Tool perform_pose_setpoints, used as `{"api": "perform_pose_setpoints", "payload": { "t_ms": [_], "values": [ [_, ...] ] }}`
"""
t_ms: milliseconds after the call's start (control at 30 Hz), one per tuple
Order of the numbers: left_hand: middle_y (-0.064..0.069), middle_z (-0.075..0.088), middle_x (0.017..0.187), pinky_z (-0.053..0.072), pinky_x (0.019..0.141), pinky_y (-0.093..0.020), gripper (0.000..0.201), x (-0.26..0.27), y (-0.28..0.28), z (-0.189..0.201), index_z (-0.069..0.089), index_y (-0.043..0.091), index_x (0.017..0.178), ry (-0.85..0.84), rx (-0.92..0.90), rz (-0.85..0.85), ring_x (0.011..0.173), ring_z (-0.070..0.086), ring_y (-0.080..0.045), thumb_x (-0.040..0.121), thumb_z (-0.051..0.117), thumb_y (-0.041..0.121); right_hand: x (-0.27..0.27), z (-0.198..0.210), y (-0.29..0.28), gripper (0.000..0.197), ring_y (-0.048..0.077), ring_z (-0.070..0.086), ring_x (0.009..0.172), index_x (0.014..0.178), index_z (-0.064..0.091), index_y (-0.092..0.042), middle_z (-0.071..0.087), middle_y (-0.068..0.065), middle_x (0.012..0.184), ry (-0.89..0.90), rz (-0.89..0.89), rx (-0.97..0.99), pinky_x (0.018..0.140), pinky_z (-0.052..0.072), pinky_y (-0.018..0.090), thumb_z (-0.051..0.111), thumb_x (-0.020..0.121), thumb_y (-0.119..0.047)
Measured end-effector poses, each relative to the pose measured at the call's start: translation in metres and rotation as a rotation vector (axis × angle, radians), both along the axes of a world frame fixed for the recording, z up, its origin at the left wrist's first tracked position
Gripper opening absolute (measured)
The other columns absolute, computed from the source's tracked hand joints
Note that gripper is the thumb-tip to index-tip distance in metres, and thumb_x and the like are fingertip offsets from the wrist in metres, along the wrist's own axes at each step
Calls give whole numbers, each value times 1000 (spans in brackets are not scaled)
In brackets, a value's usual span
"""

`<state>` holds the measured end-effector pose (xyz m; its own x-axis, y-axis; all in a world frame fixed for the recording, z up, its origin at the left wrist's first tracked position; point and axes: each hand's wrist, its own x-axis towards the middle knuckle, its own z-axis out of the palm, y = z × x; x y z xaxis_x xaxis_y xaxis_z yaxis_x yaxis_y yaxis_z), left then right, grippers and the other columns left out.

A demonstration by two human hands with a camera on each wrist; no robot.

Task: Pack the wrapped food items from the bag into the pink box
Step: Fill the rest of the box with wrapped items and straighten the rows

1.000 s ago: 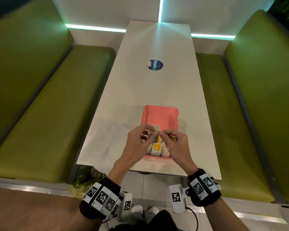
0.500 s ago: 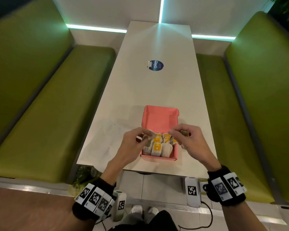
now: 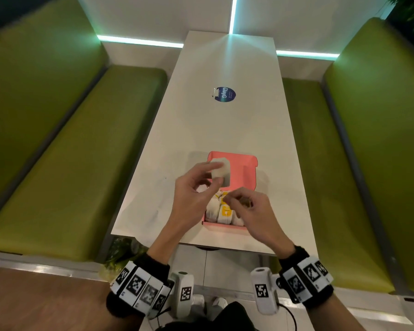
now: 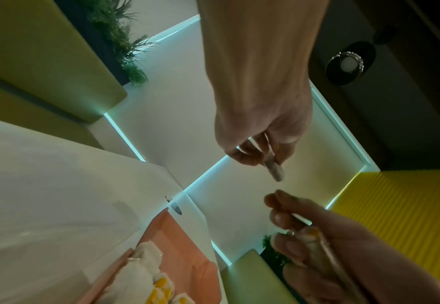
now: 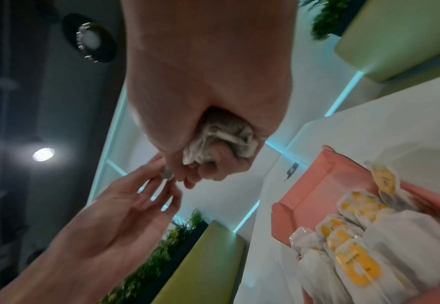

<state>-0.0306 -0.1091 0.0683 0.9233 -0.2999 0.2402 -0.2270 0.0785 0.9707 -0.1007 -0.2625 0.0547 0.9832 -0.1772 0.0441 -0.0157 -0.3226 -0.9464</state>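
Right hand (image 3: 251,211): hovering over the box's near half, fingers curling round a crumpled pale wrapper (image 5: 221,142), fingertips pinching together.
Left hand (image 3: 194,194): holding up a small pale packet (image 3: 221,174) by thumb and fingertips, at 11 o'clock from the right hand.
Pink box (image 3: 246,173): lying open near the table's near edge, lid flap tipping toward 12 o'clock.
Wrapped food items (image 3: 221,211): sitting packed in the near half, white with yellow labels; print unreadable.
Bag (image 3: 151,199): lying flat at 9 o'clock, just beside the box.
Table (image 3: 225,130): stretching bare toward 12 o'clock.
Sticker (image 3: 224,94): reading "ClayG".
Benches (image 3: 69,151): flanking at 3 and 9 o'clock.
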Motion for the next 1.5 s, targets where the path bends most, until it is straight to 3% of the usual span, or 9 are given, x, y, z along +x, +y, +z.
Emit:
{"api": "perform_pose_setpoints", "payload": {
  "t_ms": [133,433,667,867,1000,1100,1200,1367,1500],
  "values": [
    [2,67,120,53,81,-22,34,-2,1,-9,70,11,117,-108,99,67,103,67,-11,87,69,-5,-15,6,7,10,5,57,74,85,73,-16,63,-18,77,-39,148,-233,69,39,14,67,92,-12],
    [14,66,112,55,80,-26,26,-15,13,-21,73,8,96,-238,276,-177,89,66,-10,83,64,-13,-9,69,-21,14,6,57,74,87,70,-27,61,-16,79,-64,272,-577,68,50,35,60,94,-34],
    [4,65,98,55,78,-33,40,-34,16,-4,55,27,100,24,97,-280,93,66,-21,87,64,-9,16,87,-42,6,9,61,77,86,74,-16,68,-10,80,-86,245,-459,69,46,19,72,89,-20],
    [5,69,115,54,87,-26,36,-35,13,3,70,11,113,6,58,-282,110,65,-17,87,63,-13,23,56,-41,8,4,54,61,84,73,-13,66,-14,70,-25,158,-69,60,41,15,69,91,-12],
    [-5,67,124,56,91,-32,37,-32,12,-2,70,5,117,36,17,-253,117,63,-21,86,64,-14,18,16,-36,17,9,43,50,91,71,3,58,-1,60,115,122,101,47,34,19,61,96,-10],
    [-6,66,125,56,91,-31,38,-31,13,-4,69,5,119,39,30,-241,117,63,-22,86,64,-14,6,-13,-28,20,8,40,47,82,67,4,53,-6,55,231,195,46,48,33,24,62,96,-9],
    [-7,66,124,55,90,-28,38,-28,13,-6,70,5,118,57,27,-231,115,64,-19,86,63,-14,-3,-23,-25,19,4,49,55,74,68,-22,62,-13,62,216,189,-93,58,40,21,68,93,-19],
    [-3,65,125,56,91,-33,40,-24,14,-13,71,14,115,71,63,-215,116,64,-16,86,63,-12,-11,13,-24,11,6,60,79,93,67,-21,68,-9,87,-152,-231,-152,71,45,15,65,93,-10],
    [-4,68,122,56,86,-28,39,-23,11,-17,71,9,115,59,79,-224,107,68,-18,86,62,-15,-8,42,-24,20,8,60,84,114,67,-23,64,-13,93,-228,-65,-290,79,45,17,66,94,-20]
  ]
}}
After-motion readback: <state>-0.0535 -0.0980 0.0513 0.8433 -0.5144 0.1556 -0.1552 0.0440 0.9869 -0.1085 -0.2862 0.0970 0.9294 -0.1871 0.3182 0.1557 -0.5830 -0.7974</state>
